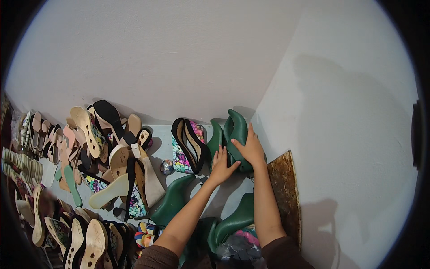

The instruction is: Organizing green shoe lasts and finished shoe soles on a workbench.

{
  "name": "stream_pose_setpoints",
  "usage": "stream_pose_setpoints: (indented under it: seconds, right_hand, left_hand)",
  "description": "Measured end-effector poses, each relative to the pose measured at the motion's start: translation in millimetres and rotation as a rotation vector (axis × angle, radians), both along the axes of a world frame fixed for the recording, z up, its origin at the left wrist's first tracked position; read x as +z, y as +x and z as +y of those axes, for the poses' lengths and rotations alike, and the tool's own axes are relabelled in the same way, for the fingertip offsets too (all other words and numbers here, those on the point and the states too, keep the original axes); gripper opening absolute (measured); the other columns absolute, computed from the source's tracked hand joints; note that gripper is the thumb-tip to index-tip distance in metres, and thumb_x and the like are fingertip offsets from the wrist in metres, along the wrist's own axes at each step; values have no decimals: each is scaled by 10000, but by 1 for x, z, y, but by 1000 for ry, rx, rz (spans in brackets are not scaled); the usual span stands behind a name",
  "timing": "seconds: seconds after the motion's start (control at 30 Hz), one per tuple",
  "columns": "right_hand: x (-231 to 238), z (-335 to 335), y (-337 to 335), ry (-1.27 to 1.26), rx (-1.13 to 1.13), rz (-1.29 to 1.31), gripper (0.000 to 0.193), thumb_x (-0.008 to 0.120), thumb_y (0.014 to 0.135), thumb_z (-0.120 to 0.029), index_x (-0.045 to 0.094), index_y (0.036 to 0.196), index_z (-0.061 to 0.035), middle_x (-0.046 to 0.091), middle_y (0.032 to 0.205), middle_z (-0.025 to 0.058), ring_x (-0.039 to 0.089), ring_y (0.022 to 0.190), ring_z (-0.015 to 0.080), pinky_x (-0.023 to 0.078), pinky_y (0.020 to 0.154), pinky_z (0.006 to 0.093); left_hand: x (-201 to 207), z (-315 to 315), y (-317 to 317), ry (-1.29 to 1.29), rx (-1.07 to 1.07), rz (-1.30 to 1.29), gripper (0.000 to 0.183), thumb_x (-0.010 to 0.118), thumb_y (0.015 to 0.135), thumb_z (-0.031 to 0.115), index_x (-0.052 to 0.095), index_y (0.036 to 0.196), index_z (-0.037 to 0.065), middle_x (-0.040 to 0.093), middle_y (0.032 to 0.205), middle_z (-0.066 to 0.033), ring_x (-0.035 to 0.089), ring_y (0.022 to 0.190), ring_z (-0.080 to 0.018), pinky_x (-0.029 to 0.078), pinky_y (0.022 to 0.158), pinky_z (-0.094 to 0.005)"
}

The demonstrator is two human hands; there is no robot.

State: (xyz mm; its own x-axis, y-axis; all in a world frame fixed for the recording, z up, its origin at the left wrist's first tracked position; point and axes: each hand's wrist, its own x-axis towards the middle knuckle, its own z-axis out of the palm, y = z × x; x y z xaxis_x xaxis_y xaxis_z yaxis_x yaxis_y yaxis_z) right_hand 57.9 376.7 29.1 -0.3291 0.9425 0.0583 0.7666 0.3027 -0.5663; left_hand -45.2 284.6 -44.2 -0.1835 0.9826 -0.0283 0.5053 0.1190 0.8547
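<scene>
Several green shoe lasts (238, 130) stand close together in the corner by the wall. My right hand (251, 150) is on the rightmost one, its thumb across the top and its fingers along the right side. From the left, my left hand (220, 168) presses against the same group, fingers pointing up and thumb toward the right last. Its grip is partly hidden. Left of my hands stands a pair of wedge shoes (182, 165) with black edging and a colourful floral pattern. More green lasts (175, 197) lie nearer, around my forearms.
Many sandals and wooden wedge soles (95, 240) are piled on the left. A clear round ball-like object (166, 167) sits beside the floral wedges. A rusty brown board (286, 193) leans at the right wall. Dark plastic wrapping (239, 251) lies at the front.
</scene>
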Motion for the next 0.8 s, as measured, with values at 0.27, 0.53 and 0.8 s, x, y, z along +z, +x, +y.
stream_pose_setpoints:
  seconds: [0.27,0.53,0.8]
  right_hand:
    - [2,-13,-1,93,5,-84,820,596,805,-413,180,1407,-43,447,1246,245,493,1097,387,433,879,435]
    - [-4,4,5,50,2,-73,705,541,850,-316,192,1410,-69,451,1269,196,492,1091,389,430,889,426]
    - [-6,-12,9,243,-9,-192,657,583,806,-327,336,1345,-43,490,1200,201,505,1044,370,454,834,440]
  left_hand:
    - [2,2,-1,190,59,-1,820,626,794,377,217,1395,-2,256,1435,-198,207,1320,-404,190,1071,-428]
    - [19,23,-2,63,-30,186,824,609,808,389,191,1406,6,244,1450,-162,184,1335,-397,199,1060,-461]
    - [17,13,3,94,-8,161,809,607,809,376,204,1401,0,258,1438,-183,205,1326,-408,216,1060,-444]
